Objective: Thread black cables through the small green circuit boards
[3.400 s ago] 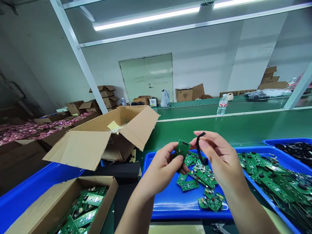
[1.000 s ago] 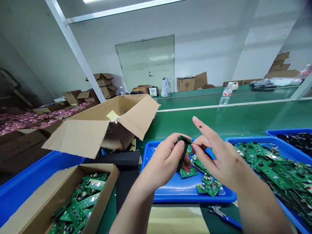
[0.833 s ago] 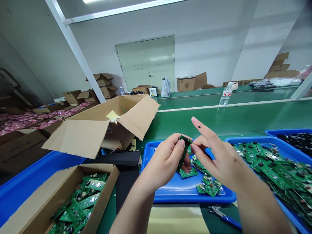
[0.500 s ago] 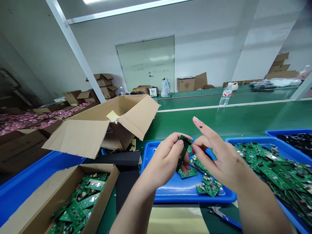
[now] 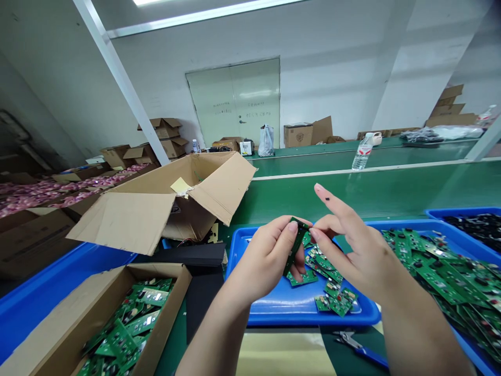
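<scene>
My left hand [image 5: 270, 256] is closed round a narrow green circuit board [image 5: 296, 245], held tilted above a blue tray [image 5: 270, 312]. My right hand [image 5: 354, 250] has its thumb and another finger pinched together at the board's upper right edge. What lies between those fingertips is too small to make out. Its index finger points up, with a small black piece [image 5: 327, 198] on the fingertip pad. Several small green boards [image 5: 340, 298] lie in the tray under my hands.
Cutting pliers [image 5: 360, 349] with blue handles lie in front of the tray. A cardboard box of circuit boards [image 5: 129, 324] stands left, and a blue tray heaped with boards [image 5: 442, 266] right. Behind are a large open carton [image 5: 211, 193] and a water bottle [image 5: 363, 152].
My right hand has shifted slightly to the right, its index fingertip a little higher. My left hand still grips the circuit board in nearly the same place.
</scene>
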Demonstrator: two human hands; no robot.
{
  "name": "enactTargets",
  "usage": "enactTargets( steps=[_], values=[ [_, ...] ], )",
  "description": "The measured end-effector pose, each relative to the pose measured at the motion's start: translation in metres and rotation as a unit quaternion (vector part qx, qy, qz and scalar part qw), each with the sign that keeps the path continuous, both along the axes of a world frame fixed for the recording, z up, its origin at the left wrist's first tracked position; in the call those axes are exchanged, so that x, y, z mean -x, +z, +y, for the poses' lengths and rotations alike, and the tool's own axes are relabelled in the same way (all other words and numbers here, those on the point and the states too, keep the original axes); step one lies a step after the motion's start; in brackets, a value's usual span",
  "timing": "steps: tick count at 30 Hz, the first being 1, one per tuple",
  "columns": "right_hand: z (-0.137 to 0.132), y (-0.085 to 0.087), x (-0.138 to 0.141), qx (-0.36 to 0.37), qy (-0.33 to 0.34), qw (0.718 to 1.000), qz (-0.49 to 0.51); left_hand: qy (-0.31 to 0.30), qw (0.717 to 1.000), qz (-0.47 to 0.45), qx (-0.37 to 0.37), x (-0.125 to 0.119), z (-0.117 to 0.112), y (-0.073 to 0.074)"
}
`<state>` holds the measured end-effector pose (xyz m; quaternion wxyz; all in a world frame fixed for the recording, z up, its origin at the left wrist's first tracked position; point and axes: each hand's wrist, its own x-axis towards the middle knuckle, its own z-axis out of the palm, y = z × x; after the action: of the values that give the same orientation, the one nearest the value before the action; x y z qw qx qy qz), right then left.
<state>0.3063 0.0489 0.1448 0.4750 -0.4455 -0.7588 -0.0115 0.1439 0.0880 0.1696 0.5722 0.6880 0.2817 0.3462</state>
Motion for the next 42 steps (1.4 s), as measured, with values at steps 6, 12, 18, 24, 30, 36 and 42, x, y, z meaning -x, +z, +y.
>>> enactTargets(
  steps=[6, 12, 18, 24, 30, 36, 42],
  values=[
    [0.003, 0.001, -0.008, -0.009, -0.012, 1.0, 0.023, -0.004, 0.999, 0.029, -0.016, 0.0, 0.0, -0.002],
    [0.007, -0.001, -0.014, -0.079, 0.035, 0.995, 0.055, -0.064, 0.993, 0.088, -0.052, 0.003, 0.001, -0.003],
    [0.014, -0.001, -0.012, -0.112, 0.069, 0.985, 0.115, -0.099, 0.99, 0.087, -0.056, 0.005, 0.002, -0.003],
    [0.005, 0.009, -0.014, -0.187, -0.039, 0.958, 0.215, -0.023, 0.997, -0.002, -0.073, 0.006, 0.001, -0.001],
    [-0.019, 0.012, 0.003, -0.133, -0.118, 0.938, 0.298, -0.033, 0.989, 0.032, -0.141, 0.008, 0.001, -0.001],
    [-0.006, 0.006, 0.007, -0.034, -0.067, 0.966, 0.248, -0.042, 0.964, 0.132, -0.225, 0.013, 0.0, 0.002],
    [-0.004, 0.005, 0.012, -0.038, -0.042, 0.955, 0.29, -0.025, 0.97, 0.116, -0.212, 0.011, 0.002, 0.001]
  ],
)
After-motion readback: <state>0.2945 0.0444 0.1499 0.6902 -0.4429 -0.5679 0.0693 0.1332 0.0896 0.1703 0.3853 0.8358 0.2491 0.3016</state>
